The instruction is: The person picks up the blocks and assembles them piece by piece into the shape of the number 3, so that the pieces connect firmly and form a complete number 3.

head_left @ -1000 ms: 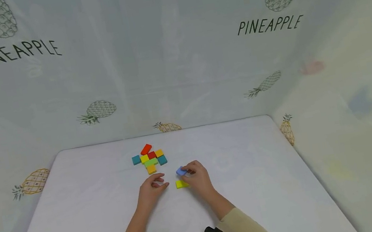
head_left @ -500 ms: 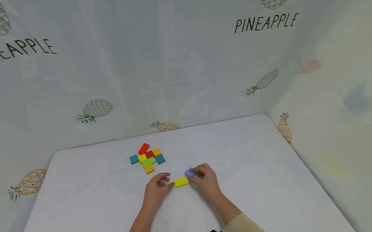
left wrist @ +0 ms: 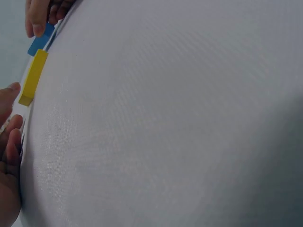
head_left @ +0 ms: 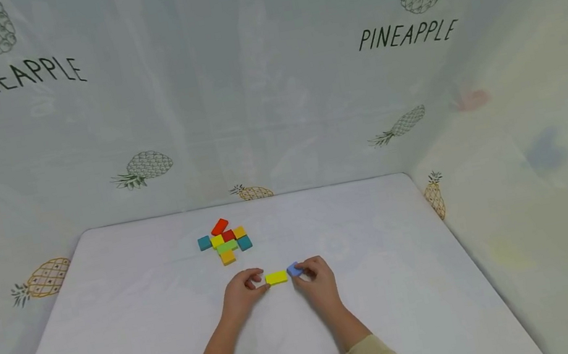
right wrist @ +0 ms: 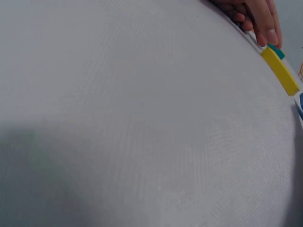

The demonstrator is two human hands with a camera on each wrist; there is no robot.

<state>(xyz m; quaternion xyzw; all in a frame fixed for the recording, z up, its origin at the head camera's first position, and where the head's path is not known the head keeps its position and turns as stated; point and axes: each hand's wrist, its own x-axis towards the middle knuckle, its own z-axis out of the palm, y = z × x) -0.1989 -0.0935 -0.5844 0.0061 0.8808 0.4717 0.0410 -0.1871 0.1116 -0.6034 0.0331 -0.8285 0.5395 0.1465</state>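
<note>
long yellow block [head_left: 276,278]: one, flat on the table [head_left: 420,285], between the two hands; landmark for all entries below.

blue block [head_left: 294,270]: one, just beside the long yellow block's right end, set at a slight slant to it; whether the two touch cannot be told.

right hand [head_left: 318,281]: right of the long yellow block; thumb and fingers pinch the blue block.

left hand [head_left: 241,292]: at the long yellow block's left end; thumb and forefinger apart, curved, with nothing between them; contact with the block cannot be told.

loose group of small blocks, all beyond the long yellow block and to its left: orange block [head_left: 227,258], nearest to it; lime green block [head_left: 227,247], next out; two teal blocks [head_left: 245,243], one being the group's farthest left from it; square yellow block [head_left: 217,242]; dark red block [head_left: 229,235]; second orange block [head_left: 239,232]; bright red block [head_left: 219,226], slanted, farthest beyond it.

pale cloth [head_left: 268,79]: hung beyond the long yellow block, printed with pineapples.
</note>
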